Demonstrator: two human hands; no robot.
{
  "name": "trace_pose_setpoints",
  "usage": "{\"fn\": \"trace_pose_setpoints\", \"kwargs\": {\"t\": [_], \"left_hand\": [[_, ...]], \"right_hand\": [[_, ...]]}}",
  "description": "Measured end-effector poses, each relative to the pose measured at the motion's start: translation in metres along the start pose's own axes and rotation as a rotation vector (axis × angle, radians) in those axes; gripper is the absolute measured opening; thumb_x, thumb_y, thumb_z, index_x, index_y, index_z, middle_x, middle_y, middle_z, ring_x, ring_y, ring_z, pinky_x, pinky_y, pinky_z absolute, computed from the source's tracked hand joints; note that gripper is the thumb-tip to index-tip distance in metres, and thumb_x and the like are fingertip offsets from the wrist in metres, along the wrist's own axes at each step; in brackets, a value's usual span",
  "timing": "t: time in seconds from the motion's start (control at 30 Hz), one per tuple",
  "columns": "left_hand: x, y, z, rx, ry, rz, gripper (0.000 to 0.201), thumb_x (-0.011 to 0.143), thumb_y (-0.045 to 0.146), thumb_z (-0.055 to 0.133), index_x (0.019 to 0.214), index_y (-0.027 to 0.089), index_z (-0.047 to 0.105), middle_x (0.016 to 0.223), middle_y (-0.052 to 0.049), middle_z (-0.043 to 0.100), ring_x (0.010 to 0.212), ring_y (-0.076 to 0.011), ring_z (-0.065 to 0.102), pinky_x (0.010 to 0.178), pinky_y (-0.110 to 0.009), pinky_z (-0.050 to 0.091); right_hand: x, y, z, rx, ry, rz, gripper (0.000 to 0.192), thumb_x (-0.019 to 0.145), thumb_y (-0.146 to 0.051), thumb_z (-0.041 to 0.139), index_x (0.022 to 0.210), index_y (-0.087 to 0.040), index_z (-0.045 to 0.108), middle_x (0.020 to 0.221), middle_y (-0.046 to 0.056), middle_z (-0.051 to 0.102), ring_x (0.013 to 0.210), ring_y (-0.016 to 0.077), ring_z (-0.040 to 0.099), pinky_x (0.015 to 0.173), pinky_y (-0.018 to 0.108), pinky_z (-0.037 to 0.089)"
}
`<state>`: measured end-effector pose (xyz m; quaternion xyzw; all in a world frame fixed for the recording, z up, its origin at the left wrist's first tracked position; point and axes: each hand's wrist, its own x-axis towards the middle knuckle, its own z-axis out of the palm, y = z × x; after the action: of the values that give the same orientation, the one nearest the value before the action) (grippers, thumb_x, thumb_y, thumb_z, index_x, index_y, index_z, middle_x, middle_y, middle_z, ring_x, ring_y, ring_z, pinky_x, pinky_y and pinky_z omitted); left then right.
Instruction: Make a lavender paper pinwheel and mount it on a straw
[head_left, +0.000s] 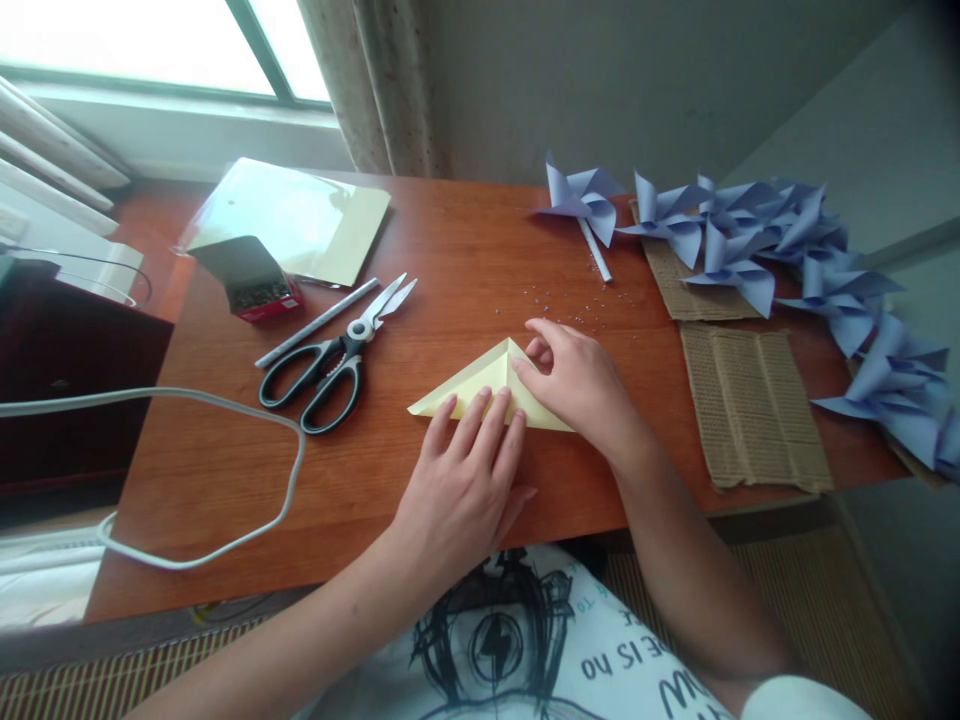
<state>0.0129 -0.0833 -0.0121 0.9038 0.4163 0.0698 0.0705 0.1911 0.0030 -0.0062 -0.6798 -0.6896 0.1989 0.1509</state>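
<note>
A pale yellow sheet of paper (480, 388), folded into a triangle with a crease down its middle, lies on the table. My left hand (466, 465) rests on its lower edge, fingers stretched out and spread flat. At the triangle's right side, my right hand (574, 375) has its thumb on the paper near the crease. Its index finger reaches past the sloping edge, apart from the thumb, and the other fingers curl loosely. Part of the paper is hidden under both hands.
Scissors (352, 345), partly spread, lie left beside a rolled paper stick (319, 322). Behind are a small red box (262, 305) and a packet of paper sheets (352, 235). Purple paper pinwheels (735, 265) and cardboard (757, 405) occupy the right. A white cable (292, 480) loops at left.
</note>
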Motion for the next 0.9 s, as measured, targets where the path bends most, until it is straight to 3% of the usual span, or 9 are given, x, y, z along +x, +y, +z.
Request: {"fn": "trace_pose_setpoints", "kwargs": {"t": [0.13,0.3,0.47,0.6,0.7,0.77,0.9], "left_hand": [[0.002,-0.001,0.002,-0.001,-0.002,-0.012,0.065,0.101,0.048,0.046,0.151,0.006,0.046,0.162,-0.02,0.038,0.151,-0.0397,0.034,0.123,-0.06,0.023],[0.004,-0.003,0.002,-0.031,0.019,-0.019,0.061,0.102,0.046,0.045,0.148,0.006,0.049,0.16,-0.02,0.042,0.149,-0.0396,0.038,0.121,-0.061,0.026],[0.013,-0.018,-0.014,-0.166,0.1,-0.015,0.053,0.1,0.045,0.05,0.139,0.009,0.057,0.149,-0.017,0.056,0.139,-0.0345,0.05,0.118,-0.053,0.035],[0.033,-0.045,-0.026,-0.253,0.217,-0.19,0.041,0.097,0.035,0.055,0.132,0.015,0.061,0.132,-0.014,0.067,0.116,-0.0291,0.065,0.097,-0.042,0.051],[0.047,-0.064,-0.026,-0.486,0.1,-0.247,0.025,0.092,0.033,0.064,0.109,0.016,0.07,0.098,-0.007,0.076,0.084,-0.021,0.069,0.074,-0.031,0.052],[0.052,-0.071,-0.022,-0.719,0.046,-0.253,0.018,0.091,0.032,0.065,0.089,0.016,0.072,0.078,-0.003,0.073,0.069,-0.0151,0.064,0.063,-0.024,0.048],[0.053,-0.075,-0.013,-1.058,0.025,-0.315,0.023,0.088,0.035,0.069,0.082,0.013,0.072,0.073,-0.002,0.071,0.065,-0.0125,0.061,0.059,-0.021,0.047]], "right_hand": [[0.007,-0.006,-0.003,0.027,-0.085,0.017,0.039,0.084,-0.031,0.069,0.121,-0.018,0.068,0.092,0.006,0.075,0.087,0.0262,0.069,0.08,0.039,0.051],[0.008,0.0,-0.001,0.223,-0.105,-0.063,0.009,0.083,-0.026,0.068,0.088,-0.019,0.072,0.087,0.004,0.073,0.079,0.0199,0.066,0.075,0.033,0.048],[0.007,0.006,-0.003,0.609,-0.274,-0.04,0.011,0.085,-0.029,0.067,0.085,-0.019,0.071,0.083,0.002,0.073,0.077,0.0176,0.066,0.069,0.028,0.048],[0.006,0.007,-0.005,0.807,-0.414,-0.019,0.016,0.083,-0.033,0.073,0.087,-0.018,0.072,0.081,0.001,0.071,0.075,0.0158,0.065,0.066,0.026,0.049],[0.004,0.006,-0.006,0.878,-0.467,0.002,0.022,0.08,-0.038,0.077,0.088,-0.018,0.072,0.081,0.001,0.072,0.075,0.0159,0.065,0.066,0.027,0.05],[0.004,0.006,-0.007,0.89,-0.482,0.014,0.026,0.078,-0.041,0.079,0.088,-0.018,0.072,0.081,0.002,0.072,0.075,0.0164,0.066,0.066,0.027,0.051],[0.003,0.006,-0.008,0.876,-0.471,0.0,0.024,0.081,-0.041,0.077,0.086,-0.018,0.072,0.083,0.002,0.073,0.075,0.016,0.066,0.067,0.027,0.051]]}}
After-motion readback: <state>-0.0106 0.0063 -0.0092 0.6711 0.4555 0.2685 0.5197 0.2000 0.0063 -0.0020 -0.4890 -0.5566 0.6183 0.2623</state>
